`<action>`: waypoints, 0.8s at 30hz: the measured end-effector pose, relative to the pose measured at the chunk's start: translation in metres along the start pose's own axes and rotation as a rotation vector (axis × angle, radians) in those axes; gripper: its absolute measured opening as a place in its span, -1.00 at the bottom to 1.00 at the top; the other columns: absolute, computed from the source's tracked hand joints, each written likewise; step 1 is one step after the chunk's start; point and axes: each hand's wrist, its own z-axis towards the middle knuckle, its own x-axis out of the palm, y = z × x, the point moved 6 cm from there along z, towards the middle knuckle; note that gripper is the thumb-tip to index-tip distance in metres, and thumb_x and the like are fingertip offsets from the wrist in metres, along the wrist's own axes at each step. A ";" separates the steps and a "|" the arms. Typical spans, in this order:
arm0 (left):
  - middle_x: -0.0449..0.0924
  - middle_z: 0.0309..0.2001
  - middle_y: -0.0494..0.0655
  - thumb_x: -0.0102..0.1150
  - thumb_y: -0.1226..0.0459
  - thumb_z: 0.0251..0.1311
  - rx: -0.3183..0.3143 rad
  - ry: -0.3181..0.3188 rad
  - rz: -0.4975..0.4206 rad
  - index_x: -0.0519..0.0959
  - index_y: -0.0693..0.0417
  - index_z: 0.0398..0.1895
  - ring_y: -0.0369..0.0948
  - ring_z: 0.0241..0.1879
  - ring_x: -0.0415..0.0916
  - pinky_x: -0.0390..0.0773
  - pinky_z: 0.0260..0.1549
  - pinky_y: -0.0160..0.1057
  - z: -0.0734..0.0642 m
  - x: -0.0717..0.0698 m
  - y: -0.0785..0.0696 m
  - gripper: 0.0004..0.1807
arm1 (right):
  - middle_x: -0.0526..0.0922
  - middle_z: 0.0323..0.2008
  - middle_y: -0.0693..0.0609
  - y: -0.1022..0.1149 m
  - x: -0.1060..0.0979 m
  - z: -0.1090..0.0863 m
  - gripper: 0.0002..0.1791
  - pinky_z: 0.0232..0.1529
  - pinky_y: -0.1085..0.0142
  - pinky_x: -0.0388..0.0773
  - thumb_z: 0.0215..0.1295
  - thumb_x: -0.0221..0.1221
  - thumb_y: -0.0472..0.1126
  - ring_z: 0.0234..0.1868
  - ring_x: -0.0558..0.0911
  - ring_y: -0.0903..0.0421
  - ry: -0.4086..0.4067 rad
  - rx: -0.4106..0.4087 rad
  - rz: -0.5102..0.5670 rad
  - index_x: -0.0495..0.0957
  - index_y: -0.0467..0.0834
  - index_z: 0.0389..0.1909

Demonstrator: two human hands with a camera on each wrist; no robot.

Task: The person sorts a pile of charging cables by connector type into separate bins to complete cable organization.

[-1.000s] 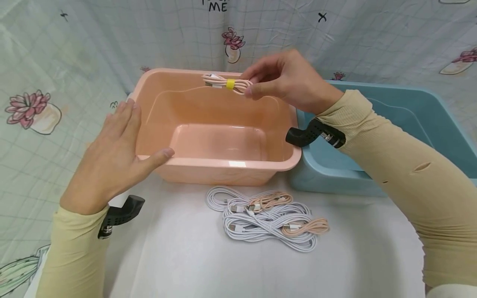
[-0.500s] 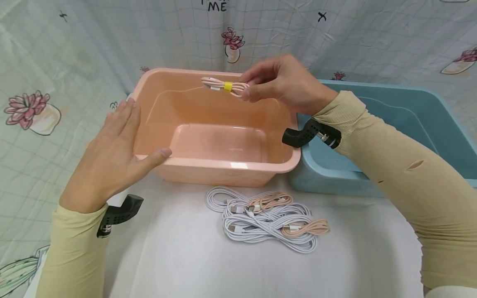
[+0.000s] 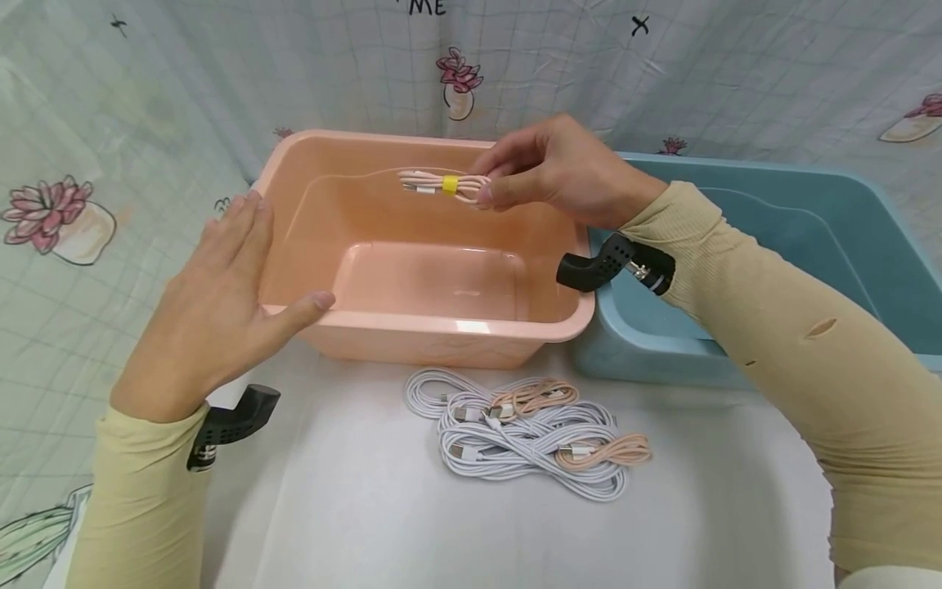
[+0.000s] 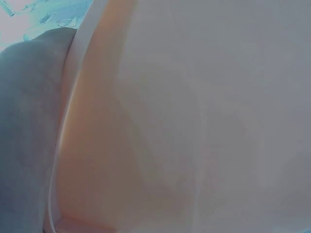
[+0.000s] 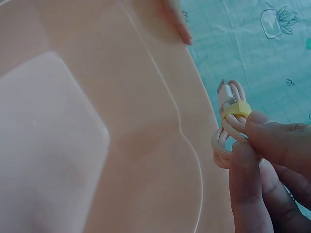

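Between thumb and fingers, my right hand [image 3: 562,176] pinches one end of a bundled peach charging cable [image 3: 419,180]. A yellow strap is wrapped round the bundle, and its white plug end points left. The cable hangs over the back part of a peach plastic bin [image 3: 456,327]. In the right wrist view the fingertips and the cable [image 5: 233,124] show close up, above the bin's wall. My left hand [image 3: 213,294] rests on the bin's left rim with straight fingers, its thumb over the front left corner. The left wrist view shows mostly the bin's wall [image 4: 160,121].
A blue bin [image 3: 648,343] stands against the right side of the peach one. On the white table in front lies a pile of white cables [image 3: 530,446], with coiled peach cables [image 3: 603,450] on top. A patterned cloth [image 3: 353,74] hangs behind.
My right hand has come down and slightly left, bringing the cable lower over the peach bin. The left hand stays at the rim, and the cable pile lies as before.
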 end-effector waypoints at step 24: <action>-0.24 0.58 0.10 0.04 -0.28 0.19 0.014 -0.025 -0.017 -0.21 0.12 0.56 0.02 0.61 -0.31 -0.27 0.59 -0.01 0.001 0.000 0.000 0.10 | 0.64 -0.04 0.03 -0.002 0.003 -0.001 -0.63 0.09 0.26 0.65 0.24 0.29 -0.03 -0.02 0.67 0.05 0.015 0.003 0.082 0.64 -0.16 -0.01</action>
